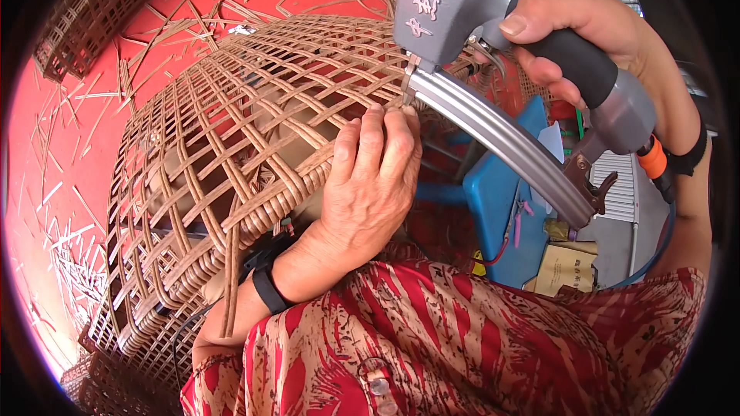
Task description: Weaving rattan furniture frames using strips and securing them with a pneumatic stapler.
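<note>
A brown woven rattan frame [231, 131] with an open lattice fills the middle. My left hand [370, 185] rests on its rim, fingertips pressing strands right under the tool's nose. My right hand [586, 54] grips the black handle of a grey pneumatic staple gun [455, 8], index finger by the trigger. The gun's curved metal magazine [509, 139] sweeps down to the right. Its nose touches the weave beside my left fingertips.
The red floor [77, 146] is strewn with cut rattan strips. Another woven piece [92, 8] lies at the upper left. A blue stool [501, 208] and cardboard boxes [566, 266] stand at the right. A blue air hose [655, 254] runs from the gun.
</note>
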Action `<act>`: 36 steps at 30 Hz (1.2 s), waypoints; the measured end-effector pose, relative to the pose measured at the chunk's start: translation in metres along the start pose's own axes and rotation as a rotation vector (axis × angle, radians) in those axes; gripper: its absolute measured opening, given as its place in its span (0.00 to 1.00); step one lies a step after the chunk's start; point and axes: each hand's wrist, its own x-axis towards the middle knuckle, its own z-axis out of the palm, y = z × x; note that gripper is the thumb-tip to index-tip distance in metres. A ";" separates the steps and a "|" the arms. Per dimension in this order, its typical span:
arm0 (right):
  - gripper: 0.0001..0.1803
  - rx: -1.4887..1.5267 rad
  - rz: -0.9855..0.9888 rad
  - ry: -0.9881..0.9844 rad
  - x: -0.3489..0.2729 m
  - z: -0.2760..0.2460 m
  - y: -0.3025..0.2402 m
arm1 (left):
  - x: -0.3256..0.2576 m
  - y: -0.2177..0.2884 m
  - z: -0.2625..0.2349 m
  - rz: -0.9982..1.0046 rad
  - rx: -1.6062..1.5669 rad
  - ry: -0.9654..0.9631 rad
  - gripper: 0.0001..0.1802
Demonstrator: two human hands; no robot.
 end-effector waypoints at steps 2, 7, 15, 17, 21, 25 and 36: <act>0.11 0.009 0.040 0.068 -0.005 0.009 -0.008 | 0.000 -0.001 -0.001 0.002 -0.012 -0.010 0.26; 0.10 0.018 0.040 0.129 -0.006 0.013 -0.015 | 0.000 -0.005 -0.002 -0.013 -0.019 -0.014 0.26; 0.11 0.040 0.159 0.119 -0.015 0.015 -0.023 | 0.003 -0.001 -0.007 -0.017 -0.087 -0.015 0.27; 0.11 0.008 0.167 0.134 -0.011 0.015 -0.025 | 0.003 -0.002 -0.009 -0.031 -0.093 -0.054 0.27; 0.12 -0.029 0.164 0.104 -0.006 0.012 -0.024 | -0.001 -0.004 -0.007 -0.044 -0.091 -0.031 0.28; 0.12 -0.041 0.199 0.032 -0.002 0.013 -0.027 | -0.002 -0.007 -0.007 -0.028 -0.102 0.017 0.25; 0.08 0.048 0.255 -0.298 -0.018 -0.004 -0.014 | 0.023 -0.009 -0.050 -0.274 -0.293 -0.080 0.13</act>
